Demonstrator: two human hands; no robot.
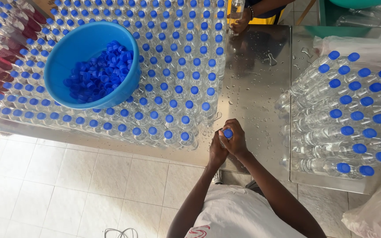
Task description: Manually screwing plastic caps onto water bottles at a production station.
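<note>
Both hands, left hand (217, 149) and right hand (236, 142), are clenching one blue-capped bottle (227, 133) at the wet steel surface's (252, 83) near edge. Left, capped bottles (173, 79) are standing massed, carrying a blue basin (92, 64) of caps (100, 75). Right, stacked bottles (340, 114) are lying sideways. Beyond, another person's hand (240, 22) is gripping a bottle.

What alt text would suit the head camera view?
Both hands, left hand and right hand, grip one blue-capped bottle over a wet steel table. Upright capped bottles surround a blue bowl of caps; other bottles lie stacked at right.
</note>
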